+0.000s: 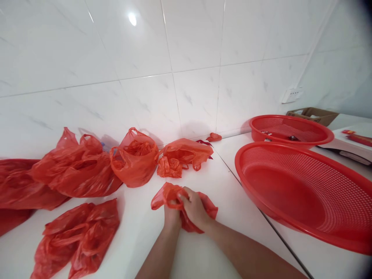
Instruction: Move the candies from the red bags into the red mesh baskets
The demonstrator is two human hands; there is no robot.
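A crumpled red plastic bag (207,203) is in both my hands over the white table, near the middle of the view. My right hand (193,205) lies across the bag with its fingers closed on the plastic. Lower and to the left, my left hand (172,213) has its fingers inside the folds, which partly hide them; it also grips the bag. One loop of the bag sticks out to the left of my hands. Whether anything is inside the bag cannot be seen.
Filled red bags (135,159) stand along the tiled wall. A flat red bag (78,236) lies front left. To the right are a large red plastic basket (290,193), a second basket (293,120), a cardboard box (315,115) and a white appliance (353,141). A seam crosses the table.
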